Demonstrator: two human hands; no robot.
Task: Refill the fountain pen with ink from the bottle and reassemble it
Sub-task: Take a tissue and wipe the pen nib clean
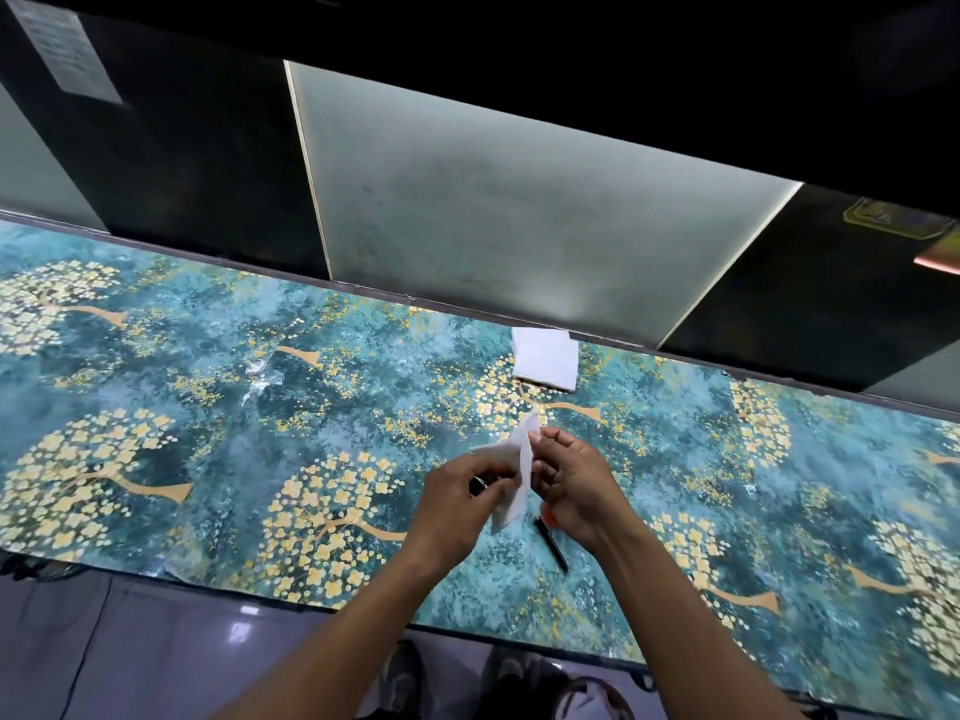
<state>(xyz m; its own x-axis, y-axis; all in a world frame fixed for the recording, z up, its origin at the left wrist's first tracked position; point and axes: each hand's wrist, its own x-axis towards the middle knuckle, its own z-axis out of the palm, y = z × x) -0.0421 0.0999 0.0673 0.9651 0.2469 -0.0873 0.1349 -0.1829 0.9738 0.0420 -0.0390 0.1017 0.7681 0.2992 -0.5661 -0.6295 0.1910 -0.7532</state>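
Observation:
Above the table, my left hand (457, 491) and my right hand (569, 485) meet around a white tissue (514, 475). My left hand grips a small dark pen part (479, 484) whose end shows between its fingers. My right hand pinches the tissue, which hangs folded between the two hands. A black pen piece (551, 544) lies on the table just below my right hand. A small orange-red object (549, 516) shows under my right palm, mostly hidden. No ink bottle is plainly in view.
The table (208, 407) wears a teal cloth with yellow flower trees. A stack of white tissues (545, 358) lies at the far edge. Dark and frosted panels (493, 200) rise behind the table. The front edge runs near my shoes (405, 678).

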